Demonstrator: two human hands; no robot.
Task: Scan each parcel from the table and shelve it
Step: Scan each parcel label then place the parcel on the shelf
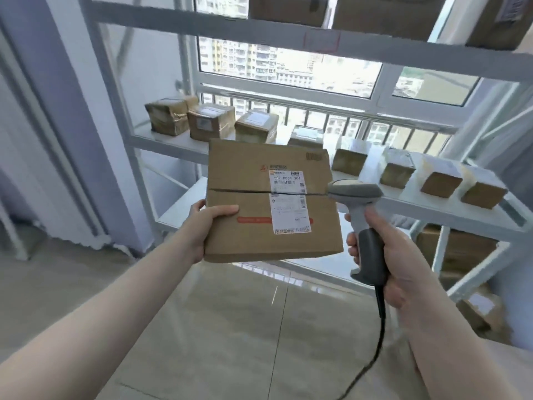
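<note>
Shelving looks well under way — a row of small parcels (259, 126) already sits on the white shelf (161, 142), and this one seems to be at its scan. Left hand (202, 226) grips the cardboard parcel (245, 226) by its left edge, held up, label (288, 202) facing the camera. Right hand (395, 267) clasps the scanner (360, 209) — nose just beside the parcel's right edge.

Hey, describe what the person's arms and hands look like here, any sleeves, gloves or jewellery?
Both forearms are bare right up to the bottom edge of the picture, with no sleeves in view. The left hand and the right hand wear no gloves. No rings, watch or bracelet show on the visible fingers and wrists. The fingernails that show look short and unpainted.
</note>
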